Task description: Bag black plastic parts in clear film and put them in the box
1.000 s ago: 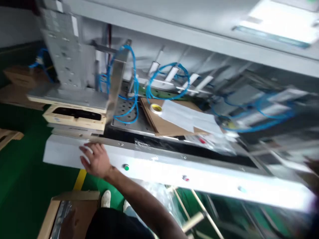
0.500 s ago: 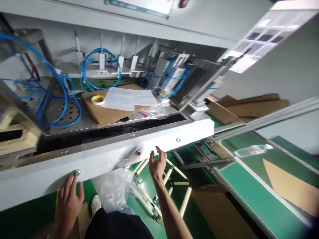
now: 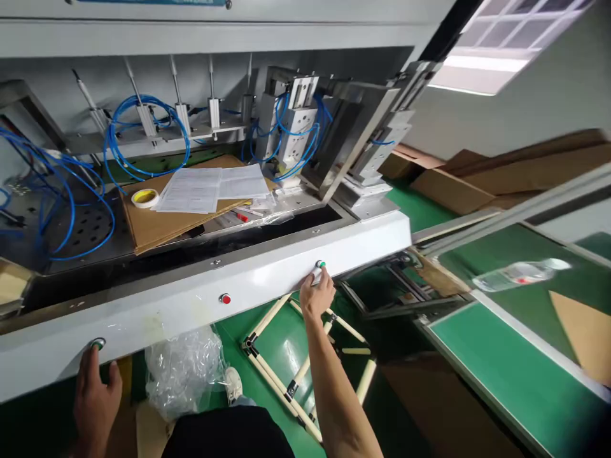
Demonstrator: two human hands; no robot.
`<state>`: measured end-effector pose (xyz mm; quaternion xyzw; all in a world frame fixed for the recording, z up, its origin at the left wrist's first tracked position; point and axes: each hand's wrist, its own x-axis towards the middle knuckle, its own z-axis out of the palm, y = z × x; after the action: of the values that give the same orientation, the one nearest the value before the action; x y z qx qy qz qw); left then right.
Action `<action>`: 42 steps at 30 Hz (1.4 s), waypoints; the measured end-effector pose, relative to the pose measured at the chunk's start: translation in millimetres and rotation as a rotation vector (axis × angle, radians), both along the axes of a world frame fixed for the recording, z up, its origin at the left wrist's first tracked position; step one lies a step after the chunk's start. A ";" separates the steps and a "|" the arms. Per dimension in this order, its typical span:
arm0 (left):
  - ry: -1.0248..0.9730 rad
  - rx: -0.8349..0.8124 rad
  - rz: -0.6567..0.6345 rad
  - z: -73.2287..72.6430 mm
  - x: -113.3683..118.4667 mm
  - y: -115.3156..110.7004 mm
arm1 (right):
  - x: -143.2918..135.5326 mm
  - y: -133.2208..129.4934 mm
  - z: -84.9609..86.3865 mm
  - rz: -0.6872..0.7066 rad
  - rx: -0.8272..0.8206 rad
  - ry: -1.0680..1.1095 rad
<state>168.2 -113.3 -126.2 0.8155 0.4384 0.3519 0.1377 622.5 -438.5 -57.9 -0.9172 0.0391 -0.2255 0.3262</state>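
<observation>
Head view: left hand [image 3: 95, 397] open, fingertip on green button [image 3: 98, 344]; right hand [image 3: 316, 294] likewise; paper [image 3: 191, 189] text unreadable.

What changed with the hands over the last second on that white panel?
The right hand rose from below the white front panel and its fingertip now sits on the right green button. The left hand slid along to the left green button and touches it. The red button, tape roll and papers stayed put.

The machine's front panel [image 3: 267, 280] was glossy white painted metal; the cardboard sheet [image 3: 157, 226] matt brown; the bag [image 3: 184, 372] crinkled clear plastic.
</observation>
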 end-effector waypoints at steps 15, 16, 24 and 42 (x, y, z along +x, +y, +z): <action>0.015 -0.104 0.087 24.2 19.9 -8.4 | -9.5 7.3 -10.1 -0.015 -0.070 -0.132; -0.001 -0.100 0.083 26.5 18.7 -7.8 | -21.4 12.8 -9.0 0.027 -0.077 -0.168; 0.105 0.219 -0.100 54.6 41.7 -3.8 | -124.7 135.1 26.1 1.093 -0.316 -0.288; 0.133 0.227 -0.145 50.1 69.8 -3.2 | -94.3 177.8 37.9 1.339 -0.504 -0.183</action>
<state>238.0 -116.5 -76.1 0.8768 0.3442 0.3334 0.0404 528.1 -260.8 -20.0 -0.7691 -0.6122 -0.0553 0.1750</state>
